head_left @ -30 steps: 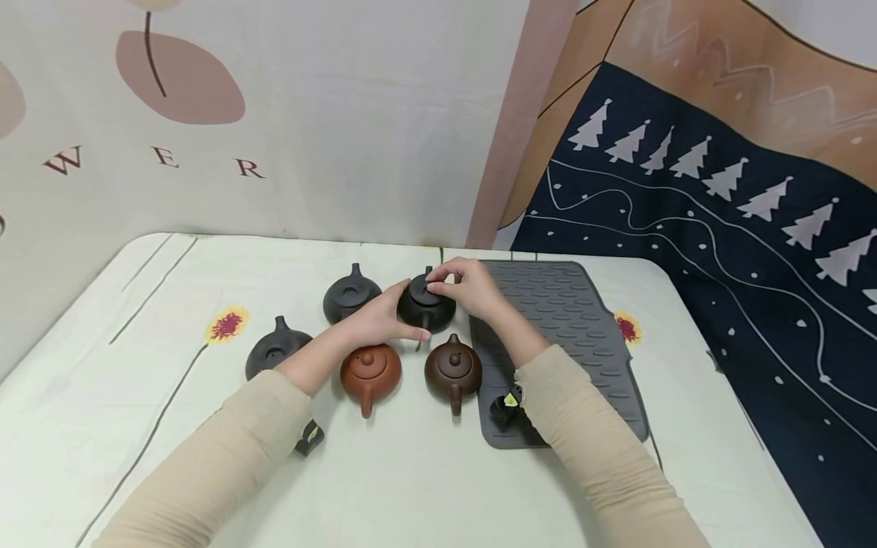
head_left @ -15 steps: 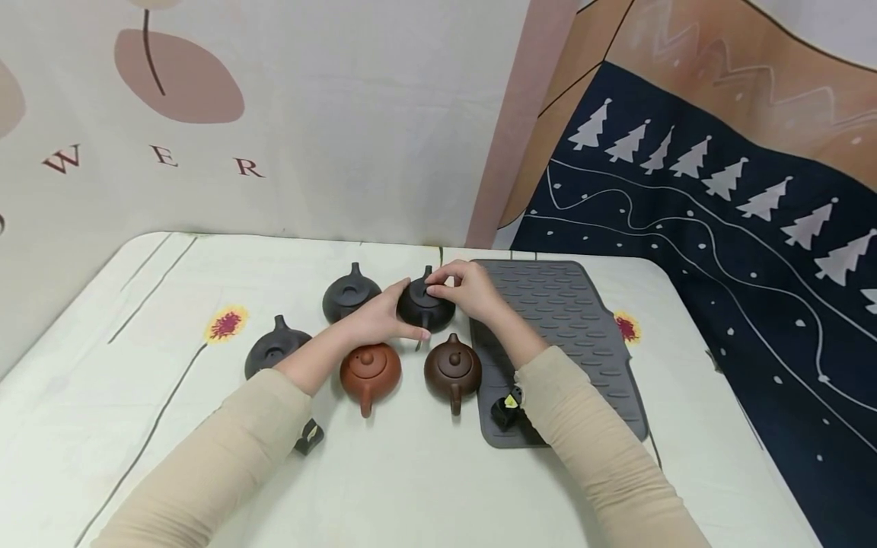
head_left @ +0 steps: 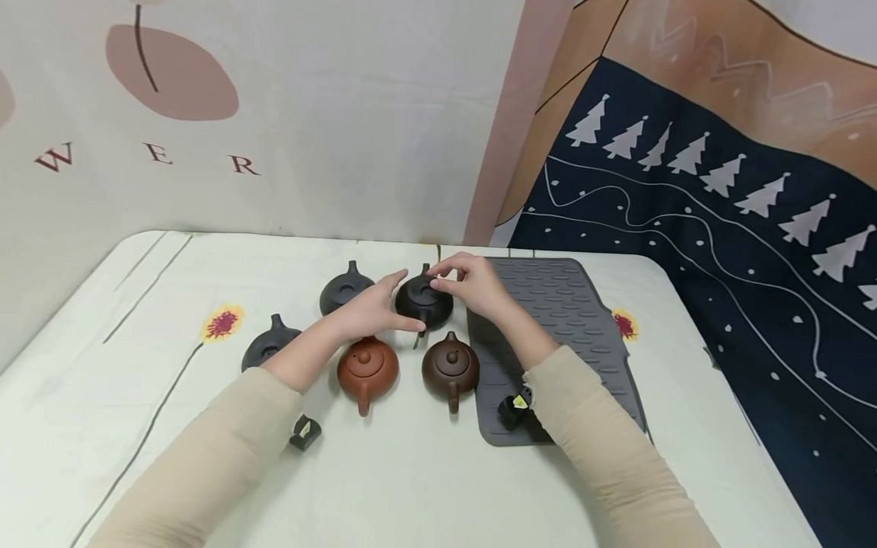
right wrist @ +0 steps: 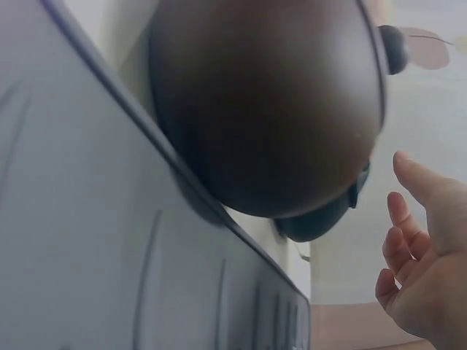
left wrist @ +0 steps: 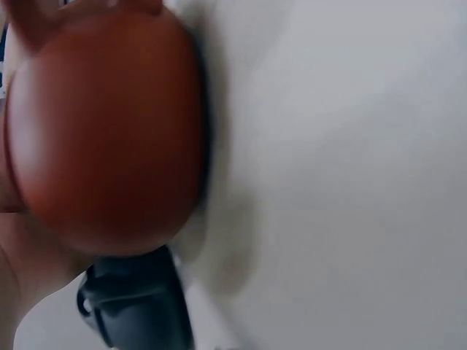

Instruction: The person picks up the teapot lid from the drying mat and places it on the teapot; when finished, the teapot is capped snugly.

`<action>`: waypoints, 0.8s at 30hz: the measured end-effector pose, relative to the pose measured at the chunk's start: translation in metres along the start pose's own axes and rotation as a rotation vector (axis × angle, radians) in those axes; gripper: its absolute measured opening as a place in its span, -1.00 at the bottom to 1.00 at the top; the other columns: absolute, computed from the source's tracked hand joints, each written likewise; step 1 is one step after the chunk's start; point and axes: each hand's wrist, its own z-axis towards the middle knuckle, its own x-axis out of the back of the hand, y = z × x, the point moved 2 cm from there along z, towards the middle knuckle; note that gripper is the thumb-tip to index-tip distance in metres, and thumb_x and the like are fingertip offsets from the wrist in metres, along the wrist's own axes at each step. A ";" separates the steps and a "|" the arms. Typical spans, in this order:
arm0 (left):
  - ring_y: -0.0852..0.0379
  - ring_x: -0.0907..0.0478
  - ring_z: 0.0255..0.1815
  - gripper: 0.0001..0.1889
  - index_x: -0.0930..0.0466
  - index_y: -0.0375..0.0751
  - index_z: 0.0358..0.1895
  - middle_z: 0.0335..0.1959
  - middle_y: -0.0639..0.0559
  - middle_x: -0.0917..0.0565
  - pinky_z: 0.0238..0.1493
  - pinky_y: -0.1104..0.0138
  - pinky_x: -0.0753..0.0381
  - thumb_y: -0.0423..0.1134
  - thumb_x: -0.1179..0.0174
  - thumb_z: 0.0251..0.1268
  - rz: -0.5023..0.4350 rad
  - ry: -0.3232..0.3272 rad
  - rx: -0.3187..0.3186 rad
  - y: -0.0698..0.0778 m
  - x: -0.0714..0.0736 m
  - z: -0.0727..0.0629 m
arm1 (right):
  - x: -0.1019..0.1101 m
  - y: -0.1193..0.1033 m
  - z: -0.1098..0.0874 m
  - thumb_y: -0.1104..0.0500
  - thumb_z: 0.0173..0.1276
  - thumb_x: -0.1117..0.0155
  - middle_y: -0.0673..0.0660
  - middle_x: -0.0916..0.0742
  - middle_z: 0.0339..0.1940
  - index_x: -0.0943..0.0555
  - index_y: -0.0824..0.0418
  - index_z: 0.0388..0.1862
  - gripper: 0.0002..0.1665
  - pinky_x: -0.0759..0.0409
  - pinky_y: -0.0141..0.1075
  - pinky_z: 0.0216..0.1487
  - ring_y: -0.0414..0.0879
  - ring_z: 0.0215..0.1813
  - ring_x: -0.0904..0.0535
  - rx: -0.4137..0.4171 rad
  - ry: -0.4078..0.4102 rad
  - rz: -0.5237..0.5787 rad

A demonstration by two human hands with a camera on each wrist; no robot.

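Note:
In the head view a black teapot (head_left: pixel 419 306) stands upright at the back of the table with its lid on. My left hand (head_left: pixel 368 312) is spread along its left side, thumb extended toward the handle; contact is unclear. Over the lid's right side hovers my right hand (head_left: pixel 474 285). The right wrist view shows that hand's fingers (right wrist: pixel 398 251) loosely bent, holding nothing, apart from the black teapot (right wrist: pixel 321 221). Nearer stand a reddish-brown teapot (head_left: pixel 378 367) and a dark brown teapot (head_left: pixel 451 361). My left hand partly covers a dark grey teapot (head_left: pixel 337 293).
Another dark grey teapot (head_left: pixel 269 346) stands at left, partly behind my left forearm. A ridged grey mat (head_left: pixel 555 304) lies right of the teapots, under my right forearm. Small black devices (head_left: pixel 304 432) sit at my wrists. The table (head_left: pixel 397 479) has a pale flowered cloth.
My right fingers have lifted off the black teapot's lid and spread apart. My left hand has loosened and shifted slightly left from its side. The teapots stay in place.

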 end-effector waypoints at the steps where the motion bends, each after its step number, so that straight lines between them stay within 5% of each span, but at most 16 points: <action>1: -0.17 -0.03 0.45 0.14 0.14 -0.30 0.52 0.48 -0.29 -0.05 0.35 -0.05 -0.12 0.06 -0.44 0.02 0.007 0.004 -0.003 0.001 0.003 -0.001 | 0.002 -0.001 -0.001 0.21 0.27 -0.38 0.07 -0.66 -0.26 -0.74 0.21 -0.15 -0.81 -0.36 -0.28 -0.40 -0.01 -0.38 -0.40 0.006 0.007 0.005; 7: -0.21 -0.11 0.42 0.00 0.03 -0.24 0.51 0.47 -0.22 -0.12 0.31 -0.06 -0.19 0.04 -0.38 0.12 0.061 0.040 -0.055 0.003 0.019 -0.014 | 0.018 -0.008 -0.012 0.23 0.26 -0.38 0.13 -0.67 -0.21 -0.73 0.24 -0.14 -0.80 -0.39 -0.25 -0.38 0.07 -0.33 -0.45 0.032 0.031 0.032; 14: -0.12 -0.06 0.46 -0.12 -0.04 -0.18 0.51 0.48 -0.09 -0.13 0.36 0.03 -0.13 -0.03 -0.33 0.21 0.036 0.073 -0.117 0.007 0.034 -0.036 | 0.043 -0.008 -0.032 0.22 0.27 -0.37 0.11 -0.68 -0.14 -0.73 0.22 -0.12 -0.79 -0.42 -0.19 -0.31 -0.05 -0.27 -0.46 0.040 0.070 0.043; 24: -0.07 -0.10 0.45 -0.28 -0.21 -0.16 0.45 0.42 -0.07 -0.28 0.34 -0.04 -0.14 0.00 -0.23 0.30 0.082 0.123 -0.149 0.007 0.055 -0.070 | 0.084 0.000 -0.071 0.20 0.29 -0.36 0.04 -0.66 -0.11 -0.72 0.22 -0.12 -0.80 -0.44 -0.24 -0.24 -0.11 -0.19 -0.51 0.021 0.149 -0.068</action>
